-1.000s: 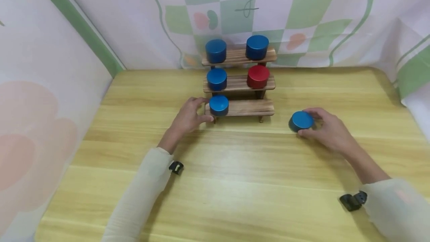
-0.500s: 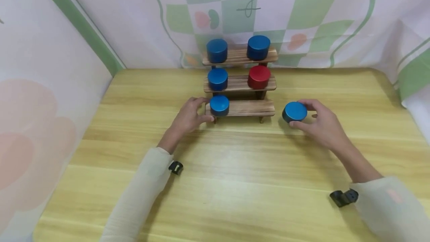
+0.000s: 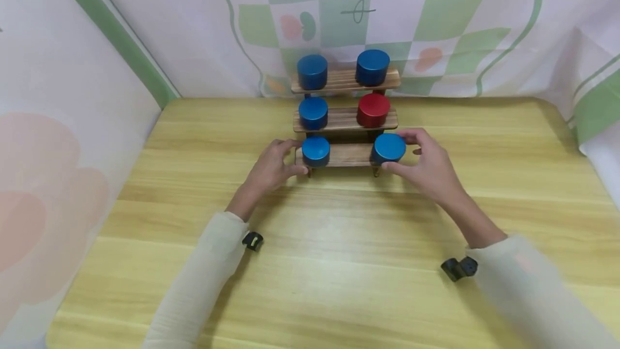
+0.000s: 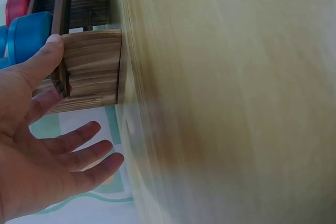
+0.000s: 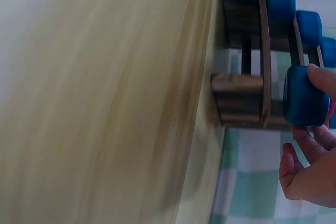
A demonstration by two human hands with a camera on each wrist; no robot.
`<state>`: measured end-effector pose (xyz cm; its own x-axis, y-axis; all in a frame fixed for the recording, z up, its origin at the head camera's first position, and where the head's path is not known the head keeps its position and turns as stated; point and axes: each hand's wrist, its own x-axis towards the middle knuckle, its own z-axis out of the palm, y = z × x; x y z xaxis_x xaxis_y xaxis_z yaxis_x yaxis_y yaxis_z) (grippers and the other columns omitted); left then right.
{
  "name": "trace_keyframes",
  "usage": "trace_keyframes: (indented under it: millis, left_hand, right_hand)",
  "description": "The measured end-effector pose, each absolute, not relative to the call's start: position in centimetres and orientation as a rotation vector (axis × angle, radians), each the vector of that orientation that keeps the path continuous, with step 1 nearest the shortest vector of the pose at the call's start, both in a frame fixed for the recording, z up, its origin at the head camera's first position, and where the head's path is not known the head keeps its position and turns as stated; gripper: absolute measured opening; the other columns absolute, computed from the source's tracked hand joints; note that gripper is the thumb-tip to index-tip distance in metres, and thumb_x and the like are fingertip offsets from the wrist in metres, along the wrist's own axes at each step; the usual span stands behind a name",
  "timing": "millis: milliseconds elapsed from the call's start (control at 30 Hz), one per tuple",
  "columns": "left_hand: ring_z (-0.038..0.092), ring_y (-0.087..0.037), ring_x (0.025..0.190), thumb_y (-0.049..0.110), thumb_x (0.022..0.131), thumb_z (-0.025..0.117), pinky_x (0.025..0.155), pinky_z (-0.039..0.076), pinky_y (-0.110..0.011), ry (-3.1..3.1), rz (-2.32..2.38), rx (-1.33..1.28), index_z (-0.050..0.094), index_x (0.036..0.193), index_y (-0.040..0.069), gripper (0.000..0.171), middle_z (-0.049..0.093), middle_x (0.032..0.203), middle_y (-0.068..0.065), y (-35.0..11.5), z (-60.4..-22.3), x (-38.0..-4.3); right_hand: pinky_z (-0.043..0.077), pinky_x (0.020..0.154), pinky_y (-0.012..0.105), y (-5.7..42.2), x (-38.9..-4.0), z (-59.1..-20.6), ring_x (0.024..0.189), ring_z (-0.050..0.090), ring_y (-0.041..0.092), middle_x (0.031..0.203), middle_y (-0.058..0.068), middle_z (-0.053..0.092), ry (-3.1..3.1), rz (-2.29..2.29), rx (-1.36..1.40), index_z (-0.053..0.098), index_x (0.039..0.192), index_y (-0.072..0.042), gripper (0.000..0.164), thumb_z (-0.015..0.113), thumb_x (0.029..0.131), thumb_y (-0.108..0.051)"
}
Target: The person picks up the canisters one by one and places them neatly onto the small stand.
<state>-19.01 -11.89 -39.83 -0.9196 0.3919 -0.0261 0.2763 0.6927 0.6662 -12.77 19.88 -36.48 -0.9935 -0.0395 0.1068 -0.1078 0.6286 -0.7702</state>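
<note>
A three-step wooden display stand [image 3: 350,155] stands against the back curtain. My left hand [image 3: 271,166] pinches the left end of its lowest step between thumb and index finger; the left wrist view shows the other fingers spread loosely. Beside that thumb a blue tin [image 3: 316,152] sits on the same step. My right hand [image 3: 430,170] grips another round blue tin [image 3: 389,147] by its sides over the step's right end. In the right wrist view a narrow gap shows between this held tin [image 5: 305,98] and the step board [image 5: 265,51].
On the middle step are a blue tin [image 3: 313,113] on the left and a red tin [image 3: 373,111] on the right. Two more blue tins, left [image 3: 312,72] and right [image 3: 372,68], occupy the top step. A patterned curtain [image 3: 397,15] hangs behind the wooden table [image 3: 310,284].
My right hand has carried its blue tin leftward and away from me, from beside the stand to over the lowest step's right end. My left hand has kept its place.
</note>
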Motion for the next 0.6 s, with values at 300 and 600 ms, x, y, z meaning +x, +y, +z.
trace_keyframes:
  millis: [300, 600]
  left_hand:
    - [0.051, -0.032, 0.123, 0.029, 0.090, 0.078, 0.101, 0.046, -0.046, 2.724, 1.044, 0.549, 0.054, 0.142, 0.008, 0.061, 0.051, 0.138, -0.017, -11.9, -40.1, -18.8]
    - [0.051, -0.032, 0.122, 0.029, 0.090, 0.078, 0.100, 0.047, -0.046, 2.735, 1.031, 0.545, 0.055, 0.142, 0.008, 0.060, 0.053, 0.137, -0.017, -12.0, -39.9, -18.5]
  right_hand:
    - [0.040, 0.102, 0.054, 18.2, -13.6, -37.3, 0.122, 0.047, 0.036, 0.133, 0.019, 0.055, -2.710, 1.299, 0.148, 0.052, 0.135, 0.003, 0.062, 0.083, 0.083, -0.010]
    - [0.041, 0.099, 0.055, 17.8, -13.6, -38.0, 0.122, 0.048, 0.037, 0.132, 0.019, 0.055, -2.704, 1.298, 0.142, 0.053, 0.135, 0.002, 0.062, 0.084, 0.083, -0.012]
